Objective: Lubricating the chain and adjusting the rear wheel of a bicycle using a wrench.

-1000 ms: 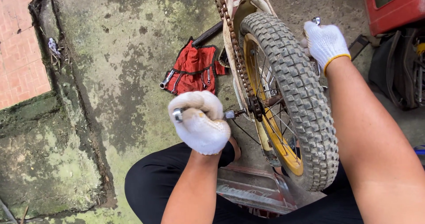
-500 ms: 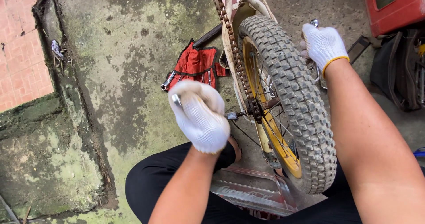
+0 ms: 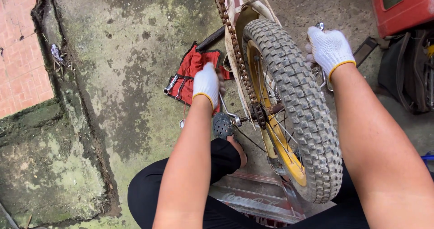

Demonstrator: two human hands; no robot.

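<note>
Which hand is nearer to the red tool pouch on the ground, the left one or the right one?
Left. The left hand, holding a wrench, is directly over the red tool pouch. The right hand is on the far side of the knobby tyre, well away from the pouch.

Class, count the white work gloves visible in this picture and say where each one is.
2. One on the left hand, gripping a wrench at the wheel's axle; one on the right hand, beyond the knobby tyre. None seem hidden.
</note>
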